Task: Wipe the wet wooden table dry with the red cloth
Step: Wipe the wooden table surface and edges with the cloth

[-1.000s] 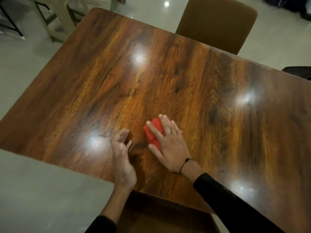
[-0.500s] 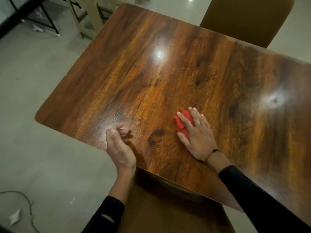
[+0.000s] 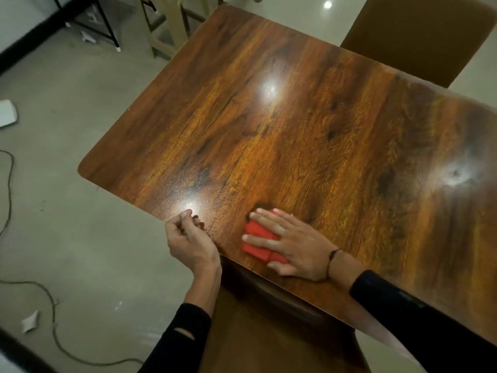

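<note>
Mid-wipe near the front edge of the glossy brown wooden table [image 3: 309,135], right hand [image 3: 293,244] pressing spread fingers [image 3: 265,214] flat on the folded red cloth [image 3: 259,239], left hand [image 3: 188,239] loosely curled, holding nothing; probably sweeping toward the speckled patch next.

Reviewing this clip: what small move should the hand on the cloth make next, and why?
Probably slide the red cloth left along the near edge. The right hand presses it flat, and a speckled, seemingly damp patch lies just left on the wooden table, ahead of the idle left hand.
</note>
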Tool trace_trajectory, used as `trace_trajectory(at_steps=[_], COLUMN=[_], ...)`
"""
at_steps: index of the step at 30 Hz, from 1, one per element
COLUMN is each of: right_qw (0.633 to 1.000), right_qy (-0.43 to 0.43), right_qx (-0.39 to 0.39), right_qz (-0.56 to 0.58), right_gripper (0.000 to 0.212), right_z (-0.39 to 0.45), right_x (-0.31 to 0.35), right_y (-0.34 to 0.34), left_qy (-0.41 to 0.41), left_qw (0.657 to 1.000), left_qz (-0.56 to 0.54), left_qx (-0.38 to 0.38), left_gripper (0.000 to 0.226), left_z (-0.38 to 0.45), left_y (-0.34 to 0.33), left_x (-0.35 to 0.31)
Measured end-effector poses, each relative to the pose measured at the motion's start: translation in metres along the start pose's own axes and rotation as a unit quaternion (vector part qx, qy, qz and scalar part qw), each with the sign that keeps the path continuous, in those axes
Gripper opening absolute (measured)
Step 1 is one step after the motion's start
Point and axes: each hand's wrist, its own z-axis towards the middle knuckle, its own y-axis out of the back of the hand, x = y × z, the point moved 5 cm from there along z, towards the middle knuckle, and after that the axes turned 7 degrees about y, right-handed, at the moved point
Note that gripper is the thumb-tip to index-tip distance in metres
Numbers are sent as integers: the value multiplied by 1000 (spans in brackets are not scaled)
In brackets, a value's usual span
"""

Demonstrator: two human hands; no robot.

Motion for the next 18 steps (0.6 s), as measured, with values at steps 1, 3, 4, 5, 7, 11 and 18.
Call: trace_trajectory(at_steps=[1, 3, 4, 5, 7, 11, 18], right_qw=[1000, 999, 997, 994, 985, 976, 998], right_qy=[-12, -52, -76, -103, -158, -189, -27], right_qx=[9, -4, -16, -28, -56, -105, -57], right_qz=[0, 2, 7, 12, 29, 41, 11], right_gripper=[79, 80, 80, 79, 75, 73, 74], right_z=[-6, -5, 2, 13, 44, 116, 102], right_x=[-16, -47, -59, -69, -80, -55, 15], right_y=[1, 8, 13, 17, 24, 37, 22], left_qy=[3, -3, -4, 0, 11, 19, 116], left_qw=[1000, 1000, 1000, 1000, 1000, 998, 986], left_qz=[1, -7, -13, -16, -19, -23, -68], left_qx=[-1, -8, -11, -14, -20, -50, -97], left_gripper=[11, 9, 11, 11, 7, 6, 18], left_z=[0, 0, 0, 0, 0, 3, 13], left_y=[1, 2, 1, 1, 0, 1, 9], left_x=[1, 0, 0, 1, 2, 3, 2])
